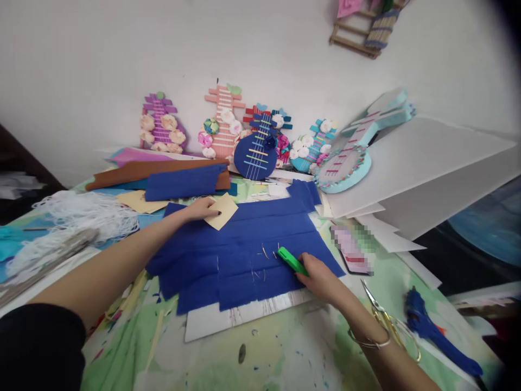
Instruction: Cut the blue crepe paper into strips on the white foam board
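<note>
My left hand is closed on a small pale-yellow piece of paper, thumb on top, over the upper part of the blue paper sheets. These lie flat and overlapping on a white board, whose front edge shows below them. In my right hand is a bright green box cutter, pointing up and left just above the blue sheets. No blade can be made out. A few thin light scraps lie on the blue surface near its tip.
Scissors and a blue glue gun lie at right, below a phone. Decorated paper instruments lean against the wall. White yarn is heaped at left beside folded blue paper. White boards stand at right.
</note>
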`<action>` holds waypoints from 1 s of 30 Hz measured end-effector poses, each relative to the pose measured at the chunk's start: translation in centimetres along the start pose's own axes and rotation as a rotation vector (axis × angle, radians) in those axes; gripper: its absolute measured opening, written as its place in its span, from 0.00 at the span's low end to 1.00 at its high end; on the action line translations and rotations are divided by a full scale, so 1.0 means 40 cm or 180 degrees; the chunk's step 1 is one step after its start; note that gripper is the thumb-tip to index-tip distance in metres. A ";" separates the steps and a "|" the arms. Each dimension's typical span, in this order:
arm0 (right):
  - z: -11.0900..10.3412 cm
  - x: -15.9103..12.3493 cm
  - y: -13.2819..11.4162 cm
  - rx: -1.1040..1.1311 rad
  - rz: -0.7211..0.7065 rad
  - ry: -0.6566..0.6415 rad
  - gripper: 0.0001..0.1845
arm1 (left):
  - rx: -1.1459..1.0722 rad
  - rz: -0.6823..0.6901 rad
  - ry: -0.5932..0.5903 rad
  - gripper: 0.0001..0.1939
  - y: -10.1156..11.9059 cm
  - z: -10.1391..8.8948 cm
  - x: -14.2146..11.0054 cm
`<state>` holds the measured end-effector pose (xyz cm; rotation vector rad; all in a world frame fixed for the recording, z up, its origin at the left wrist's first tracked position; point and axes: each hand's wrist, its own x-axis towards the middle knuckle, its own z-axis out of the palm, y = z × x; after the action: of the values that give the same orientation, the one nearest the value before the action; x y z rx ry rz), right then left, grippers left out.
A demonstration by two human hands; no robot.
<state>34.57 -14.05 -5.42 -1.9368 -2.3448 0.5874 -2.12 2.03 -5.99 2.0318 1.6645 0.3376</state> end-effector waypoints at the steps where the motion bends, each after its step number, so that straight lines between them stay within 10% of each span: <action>1: -0.020 0.006 0.013 0.0061 -0.0061 -0.0017 0.07 | -0.0006 -0.0010 -0.0021 0.20 -0.006 -0.001 0.001; 8: -0.163 0.186 0.135 0.0261 0.0700 0.0622 0.07 | -0.0187 -0.0112 -0.0104 0.22 -0.048 -0.031 0.010; 17: -0.138 0.418 0.187 0.0660 0.1251 0.0748 0.16 | -0.0550 -0.0529 -0.0316 0.23 -0.101 -0.125 -0.018; 30: -0.154 0.440 0.144 0.2194 0.1292 0.0860 0.15 | -0.0910 -0.0525 -0.0313 0.20 -0.109 -0.201 -0.122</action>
<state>37.83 5.18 -5.11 -1.9646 -1.3355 0.9291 -10.76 -0.37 -0.85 1.6658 1.6089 0.3870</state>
